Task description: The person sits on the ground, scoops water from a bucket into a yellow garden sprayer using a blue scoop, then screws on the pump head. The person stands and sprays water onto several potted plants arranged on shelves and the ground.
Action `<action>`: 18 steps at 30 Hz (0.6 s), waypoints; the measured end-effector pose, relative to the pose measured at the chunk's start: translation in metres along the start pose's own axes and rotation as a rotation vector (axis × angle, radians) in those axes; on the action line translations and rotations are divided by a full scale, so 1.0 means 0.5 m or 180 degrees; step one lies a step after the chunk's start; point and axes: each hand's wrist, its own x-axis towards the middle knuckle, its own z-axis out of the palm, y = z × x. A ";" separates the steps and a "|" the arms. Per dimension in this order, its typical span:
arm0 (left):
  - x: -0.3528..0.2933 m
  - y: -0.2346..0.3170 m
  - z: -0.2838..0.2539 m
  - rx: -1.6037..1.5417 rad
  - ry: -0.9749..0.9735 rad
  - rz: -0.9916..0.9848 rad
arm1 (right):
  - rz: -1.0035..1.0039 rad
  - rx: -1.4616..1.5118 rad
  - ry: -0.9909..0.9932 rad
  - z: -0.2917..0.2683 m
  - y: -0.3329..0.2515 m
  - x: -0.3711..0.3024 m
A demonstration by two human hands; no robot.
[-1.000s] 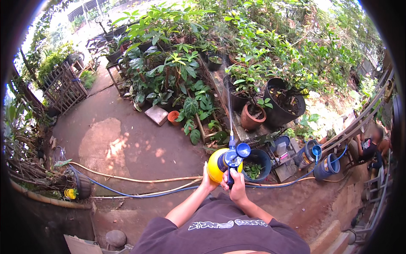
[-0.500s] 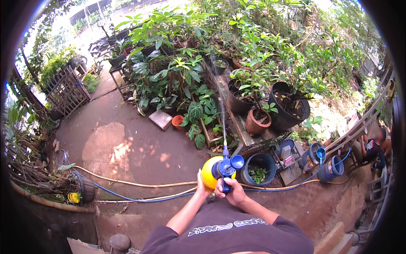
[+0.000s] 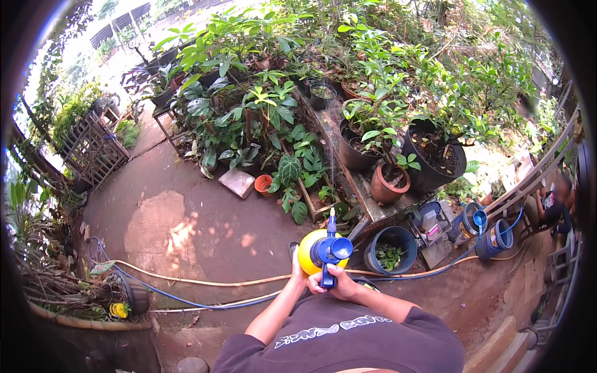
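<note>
In front of my body I hold a pump sprayer [image 3: 307, 255] with a round yellow tank and a blue head. My left hand [image 3: 298, 271] cups the left side of the tank. My right hand [image 3: 336, 284] is closed around the blue handle, with the thumb on top. The nozzle [image 3: 332, 215] points forward toward the potted plants, and only a faint streak shows beyond its tip. Ahead stand a terracotta pot [image 3: 390, 183] and a large black pot [image 3: 433, 155], both with leafy plants, on a low bench [image 3: 375, 210].
A blue bucket [image 3: 371, 256] with leaves inside stands right of the sprayer. Two more blue buckets [image 3: 491, 247] are farther right. Hoses [image 3: 205, 283] cross the ground before me. An orange pot [image 3: 263, 184] sits beside a pale block [image 3: 237, 183]. A person [image 3: 550, 207] is at far right.
The clear water jet from the nozzle has thinned to a faint streak. The view has shifted a little, and the sprayer stays in both hands.
</note>
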 end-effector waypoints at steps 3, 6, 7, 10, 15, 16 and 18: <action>0.068 0.060 -0.018 0.0221 -0.0006 -0.0075 | -0.0074 -0.0168 -0.0113 -0.041 -0.008 0.083; 0.119 0.152 0.002 0.0515 -0.0100 -0.0261 | -0.0167 0.0109 -0.0028 -0.088 -0.029 0.193; 0.135 0.189 0.009 0.0595 -0.0119 -0.0321 | -0.0259 0.0158 0.0018 -0.098 -0.044 0.235; 0.182 0.282 0.029 0.0763 -0.0192 -0.0403 | -0.0228 0.0436 0.0256 -0.126 -0.093 0.318; 0.273 0.369 0.007 -0.1232 -0.1742 -0.1059 | -0.0334 0.0334 0.0692 -0.128 -0.136 0.417; 0.265 0.381 0.040 -0.0550 -0.1020 -0.0914 | -0.0357 0.0465 0.0813 -0.130 -0.148 0.427; 0.301 0.391 0.003 -0.1490 -0.1986 -0.1512 | -0.0408 0.0729 0.1061 -0.134 -0.169 0.443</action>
